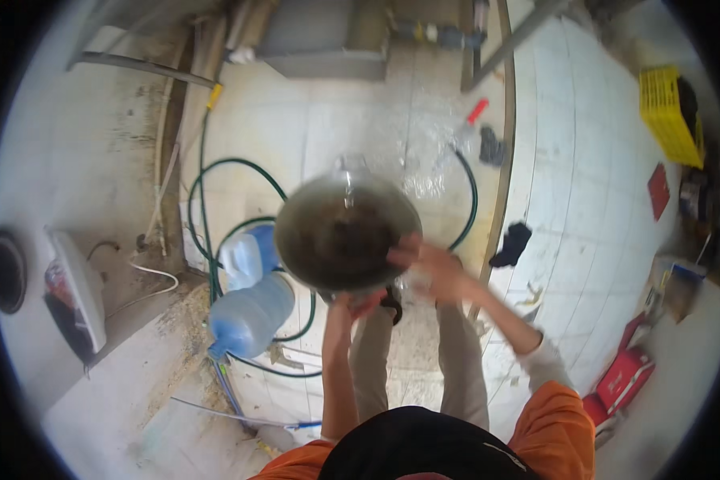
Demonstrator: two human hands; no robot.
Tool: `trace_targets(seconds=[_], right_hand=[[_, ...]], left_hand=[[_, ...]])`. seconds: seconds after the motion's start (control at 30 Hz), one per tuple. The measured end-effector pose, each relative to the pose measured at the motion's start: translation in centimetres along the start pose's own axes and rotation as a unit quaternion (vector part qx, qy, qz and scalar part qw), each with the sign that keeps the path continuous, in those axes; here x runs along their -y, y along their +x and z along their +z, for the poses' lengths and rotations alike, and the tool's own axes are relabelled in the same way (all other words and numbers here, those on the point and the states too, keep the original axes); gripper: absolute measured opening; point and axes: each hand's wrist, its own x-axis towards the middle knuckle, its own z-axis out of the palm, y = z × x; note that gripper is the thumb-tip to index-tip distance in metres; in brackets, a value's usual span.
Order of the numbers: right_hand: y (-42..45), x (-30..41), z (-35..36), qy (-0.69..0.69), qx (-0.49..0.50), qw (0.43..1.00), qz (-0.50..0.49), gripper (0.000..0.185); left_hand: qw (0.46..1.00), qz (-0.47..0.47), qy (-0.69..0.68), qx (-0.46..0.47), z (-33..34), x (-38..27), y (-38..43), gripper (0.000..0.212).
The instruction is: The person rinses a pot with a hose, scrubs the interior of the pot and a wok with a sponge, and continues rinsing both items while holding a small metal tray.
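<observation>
A round metal pan or bowl with a dark inside is held up above the tiled floor, its opening towards me. My left hand grips its near lower edge, the fingers partly hidden behind it. At the right rim, my right hand is blurred, its fingertips over the edge of the dark inside; whether they touch it I cannot tell. A shiny loop, perhaps a handle, shows at the far rim. Water or wet shine lies on the tiles beyond the pan, near a hose end.
A green hose loops over the floor. Left stand a large blue water bottle and a jug. A red-handled tool, a grey cloth and a black cloth lie right. A yellow crate is farther right.
</observation>
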Motion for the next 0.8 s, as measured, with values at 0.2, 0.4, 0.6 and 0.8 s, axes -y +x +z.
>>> trace_targets(seconds=[0.2,0.4,0.6,0.8], right_hand=[[-1.6,18.5,-4.4,-0.086,-0.031,0.993,-0.069,0.034],[2.2,29.1,-18.5,0.186,-0.219,0.957,0.041,0.021],[5.9,29.8,-25.8,0.639,-0.296,0.709,-0.021,0.036],[8.9,30.3,-32.7,0.759,-0.14,0.63,-0.087,0.035]], left_hand=[[0.995,0.04,0.072,0.053,0.8,-12.5,-17.7,0.042],[0.913,0.395,0.101,0.005,2.2,-24.5,-26.2,0.045],[0.9,0.426,0.007,-0.096,-0.7,-29.2,-28.5,0.03],[0.888,0.406,0.018,-0.215,2.5,-30.3,-23.8,0.027]])
